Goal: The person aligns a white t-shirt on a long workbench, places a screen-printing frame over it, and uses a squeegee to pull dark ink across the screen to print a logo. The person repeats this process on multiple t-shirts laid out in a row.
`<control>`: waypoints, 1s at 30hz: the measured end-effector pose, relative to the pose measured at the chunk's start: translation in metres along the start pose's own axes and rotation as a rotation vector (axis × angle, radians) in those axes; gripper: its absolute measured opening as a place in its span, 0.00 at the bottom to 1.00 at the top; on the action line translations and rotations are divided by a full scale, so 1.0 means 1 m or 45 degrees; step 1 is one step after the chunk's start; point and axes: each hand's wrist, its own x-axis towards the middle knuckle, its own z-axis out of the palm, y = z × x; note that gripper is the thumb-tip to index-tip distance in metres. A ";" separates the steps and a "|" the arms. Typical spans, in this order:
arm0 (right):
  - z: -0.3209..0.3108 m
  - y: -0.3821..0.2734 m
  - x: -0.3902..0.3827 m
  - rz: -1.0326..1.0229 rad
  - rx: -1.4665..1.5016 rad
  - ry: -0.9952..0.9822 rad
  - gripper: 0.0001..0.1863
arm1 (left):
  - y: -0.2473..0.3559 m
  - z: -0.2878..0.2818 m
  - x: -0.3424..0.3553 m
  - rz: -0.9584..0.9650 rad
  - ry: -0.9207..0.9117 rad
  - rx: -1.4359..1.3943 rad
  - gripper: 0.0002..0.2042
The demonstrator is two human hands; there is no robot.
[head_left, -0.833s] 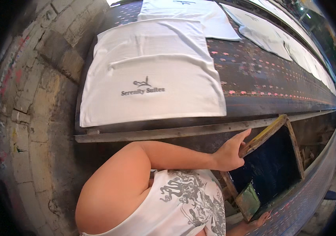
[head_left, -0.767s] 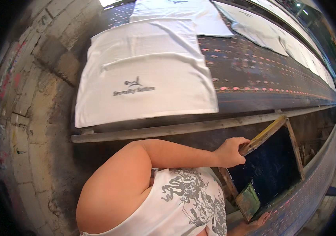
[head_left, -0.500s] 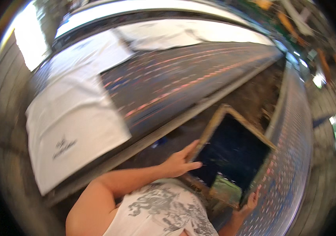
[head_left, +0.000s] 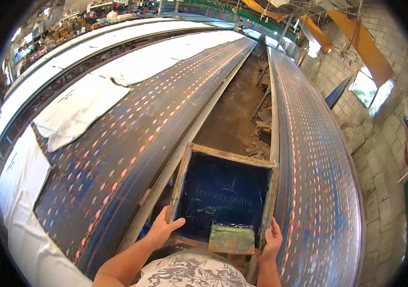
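Both my hands hold a wooden-framed printing screen (head_left: pixel 274 196) in front of my body, over the gap between two long tables. Its mesh is dark blue, with a paler printed design in the middle. My left hand (head_left: pixel 162 226) grips the lower left corner, thumb resting over the frame's edge. At the lower right side, my right hand (head_left: pixel 272 239) is closed around the frame. A squeegee (head_left: pixel 232 239) with a worn greenish surface lies inside the frame at its near edge, wet ink along its far side. Neither hand touches it.
White cloths (head_left: pixel 82 107) lie along the far side of the left table (head_left: pixel 118 143), whose dark top is speckled with paint. A second speckled table (head_left: pixel 314 162) runs along my right, beside a block wall (head_left: pixel 381 205). Rubble (head_left: pixel 263 129) lies on the floor between them.
My view has swung round to face along the aisle. The screen, tilted before, now sits nearly square in front of me, still held in both hands with the squeegee in it.
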 end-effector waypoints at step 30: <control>0.012 0.046 0.760 -0.090 -0.020 0.279 0.30 | 0.207 0.290 0.765 -0.031 -0.182 0.352 0.30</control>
